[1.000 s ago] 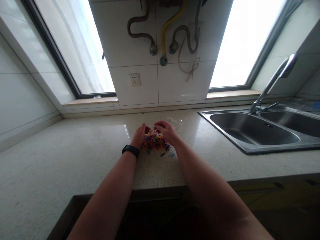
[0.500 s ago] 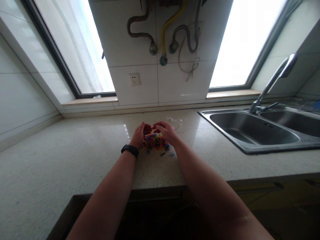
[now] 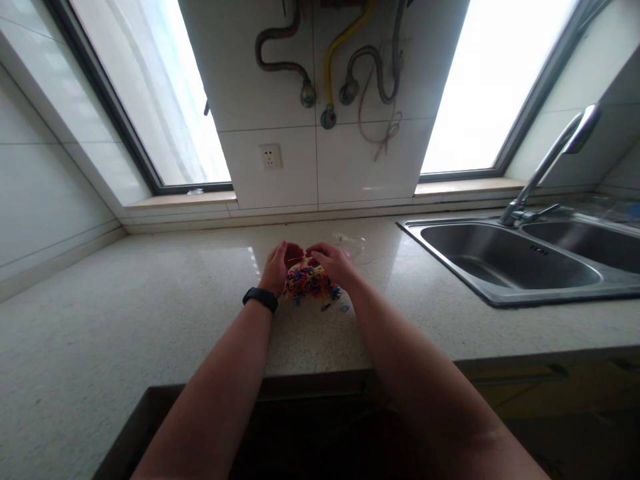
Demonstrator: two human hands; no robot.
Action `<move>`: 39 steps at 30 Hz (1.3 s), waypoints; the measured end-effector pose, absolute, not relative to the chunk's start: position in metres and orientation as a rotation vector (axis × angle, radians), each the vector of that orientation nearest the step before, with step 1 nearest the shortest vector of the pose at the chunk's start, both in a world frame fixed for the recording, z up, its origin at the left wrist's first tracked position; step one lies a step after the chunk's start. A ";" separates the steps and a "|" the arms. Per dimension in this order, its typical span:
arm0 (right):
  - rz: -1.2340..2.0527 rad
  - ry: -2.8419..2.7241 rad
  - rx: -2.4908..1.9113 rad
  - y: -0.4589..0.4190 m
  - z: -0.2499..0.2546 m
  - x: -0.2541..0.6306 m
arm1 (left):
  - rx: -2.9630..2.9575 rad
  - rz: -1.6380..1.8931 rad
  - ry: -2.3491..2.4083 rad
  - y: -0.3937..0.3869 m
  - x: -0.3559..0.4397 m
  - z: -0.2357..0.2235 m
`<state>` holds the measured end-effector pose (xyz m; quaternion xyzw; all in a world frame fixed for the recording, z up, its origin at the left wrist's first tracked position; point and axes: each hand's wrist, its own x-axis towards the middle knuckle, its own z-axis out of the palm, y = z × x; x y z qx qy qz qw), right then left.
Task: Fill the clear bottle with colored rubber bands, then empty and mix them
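A heap of small, thin, brightly coloured loops [image 3: 311, 283], which look like rubber bands, lies on the pale speckled counter [image 3: 200, 300]. Around its far left side curves my left hand [image 3: 283, 263], a dark band on the wrist, fingers bent inward but apart. My right hand [image 3: 333, 261] arches over the far right side, its fingers curved towards the left fingertips. Both hands touch or nearly touch the heap, and their fingertips are partly hidden. A dark loop [image 3: 326, 307] and a blue loop [image 3: 345, 308] lie loose at the near edge.
Behind my right hand lies a clear plastic bag or wrapper [image 3: 356, 244]. To the right is a steel double sink [image 3: 480, 297] with a tall tap [image 3: 543, 167]. The tiled wall [image 3: 367, 167], with a socket [image 3: 271, 157] and pipes, stands behind the counter.
The fingers of my left hand have shifted slightly around the heap, and the camera view has moved a little. My right hand stays nearly in place.
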<state>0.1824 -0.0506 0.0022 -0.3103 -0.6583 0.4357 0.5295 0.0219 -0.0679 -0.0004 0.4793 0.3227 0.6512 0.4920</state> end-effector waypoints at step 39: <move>0.542 -2.462 -1.269 -0.066 0.008 0.245 | 1.858 1.547 1.363 -0.051 0.007 -0.021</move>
